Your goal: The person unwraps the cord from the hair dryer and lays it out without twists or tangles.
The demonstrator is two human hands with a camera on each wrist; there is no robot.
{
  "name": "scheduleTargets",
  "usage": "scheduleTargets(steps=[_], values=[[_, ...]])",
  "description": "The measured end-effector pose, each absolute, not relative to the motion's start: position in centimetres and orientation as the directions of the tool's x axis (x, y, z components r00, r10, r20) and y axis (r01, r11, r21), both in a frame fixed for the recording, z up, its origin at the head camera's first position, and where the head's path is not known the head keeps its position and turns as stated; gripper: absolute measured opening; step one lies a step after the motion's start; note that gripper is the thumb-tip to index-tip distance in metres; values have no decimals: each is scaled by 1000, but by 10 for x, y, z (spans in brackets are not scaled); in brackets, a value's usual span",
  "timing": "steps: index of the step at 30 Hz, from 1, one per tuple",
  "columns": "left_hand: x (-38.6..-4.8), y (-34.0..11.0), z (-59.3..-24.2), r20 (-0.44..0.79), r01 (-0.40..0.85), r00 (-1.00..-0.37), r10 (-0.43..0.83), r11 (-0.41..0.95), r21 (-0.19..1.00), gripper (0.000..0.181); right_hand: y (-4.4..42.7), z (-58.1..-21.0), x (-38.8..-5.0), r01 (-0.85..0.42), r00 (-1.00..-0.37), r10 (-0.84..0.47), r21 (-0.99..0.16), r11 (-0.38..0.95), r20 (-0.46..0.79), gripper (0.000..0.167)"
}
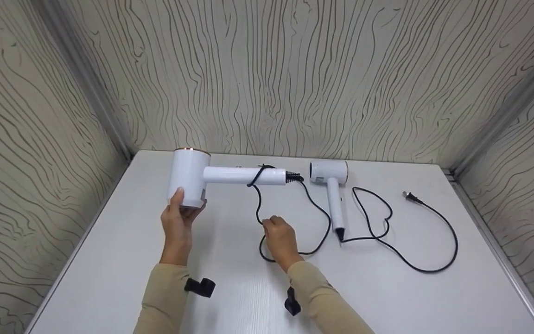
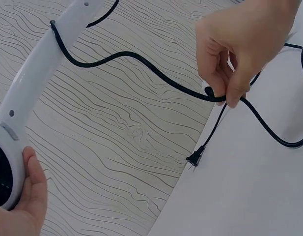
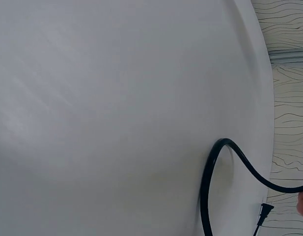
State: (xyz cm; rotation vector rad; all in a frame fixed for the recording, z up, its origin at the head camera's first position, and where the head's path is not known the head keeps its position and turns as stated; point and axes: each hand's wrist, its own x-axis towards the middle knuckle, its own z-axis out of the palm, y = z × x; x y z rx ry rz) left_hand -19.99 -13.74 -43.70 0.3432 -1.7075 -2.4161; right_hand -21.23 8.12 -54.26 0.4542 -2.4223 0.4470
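My left hand (image 1: 177, 227) grips a white hair dryer (image 1: 188, 174) by the lower end of its barrel, thumb in front. The dryer is held up with its handle (image 1: 220, 175) pointing right. Its black cord (image 1: 326, 232) loops once around the handle, then hangs down in a wide loop. With thumb and fingertips, my right hand (image 1: 282, 239) pinches this cord below the handle. The left wrist view shows the pinching right hand (image 2: 247, 54) and the cord (image 2: 156, 73) running to the handle. In the right wrist view, a bend of cord (image 3: 205, 187) shows beside a fingertip.
A second white hair dryer (image 1: 335, 199) lies on the white table (image 1: 230, 287), right of the held one. Its black cord (image 1: 454, 241) curves rightward to a two-pin plug (image 1: 411, 197). Patterned panels (image 1: 267, 79) stand behind and at both sides.
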Motion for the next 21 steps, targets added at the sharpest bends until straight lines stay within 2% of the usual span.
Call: scheduleTargets(steps=[5,8,14,21], values=[[-201,-134,-436,-85,14,-959,-271,-346,938,58,76,-546,-210,-414,-798,-264,-173,894,542,7],[-202,-133,-437,-84,22,-958,-273,-363,931,57,75,-548,-207,-400,-837,-263,-209,892,481,6],[-202,-135,-438,-94,19,-955,-283,-371,928,58,80,-548,-202,-339,-900,-177,-385,858,398,9],[-202,-136,-441,-115,-4,-952,-282,-366,931,59,89,-532,-201,-320,-921,-109,-563,762,375,11]])
